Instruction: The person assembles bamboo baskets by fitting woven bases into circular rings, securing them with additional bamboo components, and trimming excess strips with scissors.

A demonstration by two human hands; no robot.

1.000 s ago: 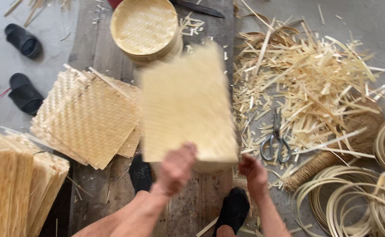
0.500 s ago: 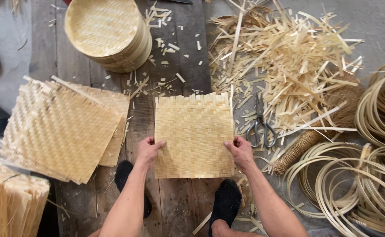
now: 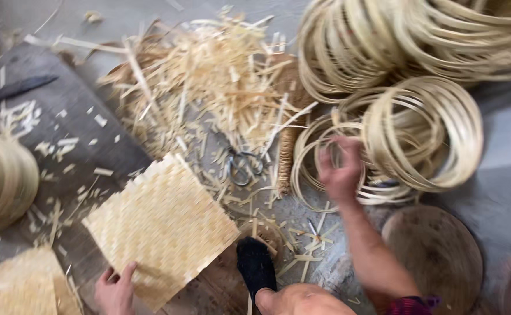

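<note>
Woven mat (image 3: 162,224) under left hand (image 3: 115,289).

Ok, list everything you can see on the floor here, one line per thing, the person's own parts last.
woven bamboo mat: one, pale yellow, square, flat on the dark plank at lower centre.
second woven mat: part of one, pale yellow, bottom left corner.
stack of round woven pieces: one stack, tan, left edge.
bamboo hoops: many, pale tan, piled at upper right.
bamboo offcuts: one loose heap, straw colour, upper centre.
scissors: one pair, grey metal, below the heap.
round wooden block: one, brown, lower right.
black shoe: one, bottom centre.
left hand: holds the mat's near edge.
right hand: blurred, at the hoops; grip unclear.
</note>
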